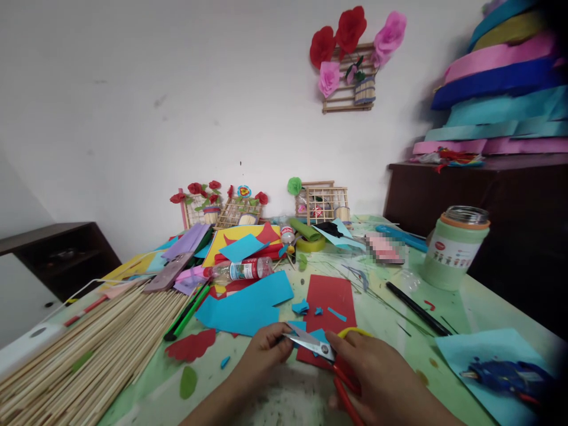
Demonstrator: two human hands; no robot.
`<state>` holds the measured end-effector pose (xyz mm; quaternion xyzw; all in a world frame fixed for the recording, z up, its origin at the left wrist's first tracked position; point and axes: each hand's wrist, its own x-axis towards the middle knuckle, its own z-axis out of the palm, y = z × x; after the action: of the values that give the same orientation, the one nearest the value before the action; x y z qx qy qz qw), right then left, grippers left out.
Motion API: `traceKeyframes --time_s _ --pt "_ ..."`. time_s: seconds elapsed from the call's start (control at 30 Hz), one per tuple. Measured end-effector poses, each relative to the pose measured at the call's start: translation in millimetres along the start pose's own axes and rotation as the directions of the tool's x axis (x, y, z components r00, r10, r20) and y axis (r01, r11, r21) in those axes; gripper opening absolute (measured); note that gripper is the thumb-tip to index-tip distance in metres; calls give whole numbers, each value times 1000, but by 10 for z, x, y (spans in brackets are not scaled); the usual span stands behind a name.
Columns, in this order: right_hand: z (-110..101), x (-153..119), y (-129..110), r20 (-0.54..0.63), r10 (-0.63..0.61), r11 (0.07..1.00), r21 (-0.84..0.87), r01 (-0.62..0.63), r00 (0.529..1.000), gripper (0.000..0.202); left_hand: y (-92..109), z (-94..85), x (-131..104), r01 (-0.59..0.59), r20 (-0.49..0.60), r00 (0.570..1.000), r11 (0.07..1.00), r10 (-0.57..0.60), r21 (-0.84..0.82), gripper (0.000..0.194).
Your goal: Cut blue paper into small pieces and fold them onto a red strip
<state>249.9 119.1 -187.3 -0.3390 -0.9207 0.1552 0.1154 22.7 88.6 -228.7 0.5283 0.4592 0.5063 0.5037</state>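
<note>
My right hand (pixel 377 370) is wrapped around the handles of a pair of scissors (pixel 317 345). One handle is red and the other yellow, and the blades are parted, pointing left. Close to the blade tips, my left hand (pixel 271 344) is closed in a pinch; whatever its fingers hold is hidden or too small to name. Behind the blades lies a sheet of red paper (pixel 331 296), with small blue paper scraps (pixel 300 307) on it and beside it. A large piece of blue paper (pixel 248 305) lies just beyond my left hand.
Bundled thin wooden sticks (pixel 89 355) cover the table's left side. A plastic bottle (pixel 244 269) lies behind the blue paper. To the right are a black pen (pixel 417 309), a green jar (pixel 457 248) and a blue glue gun (pixel 506 377). Stick frames with paper flowers (pixel 239 210) lean at the wall.
</note>
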Motion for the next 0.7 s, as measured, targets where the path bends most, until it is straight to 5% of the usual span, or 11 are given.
traceKeyframes --time_s 0.7 --pt "16 2 -53 50 -15 998 62 12 999 48 -32 41 -23 -3 0 1000 997 3 -81 42"
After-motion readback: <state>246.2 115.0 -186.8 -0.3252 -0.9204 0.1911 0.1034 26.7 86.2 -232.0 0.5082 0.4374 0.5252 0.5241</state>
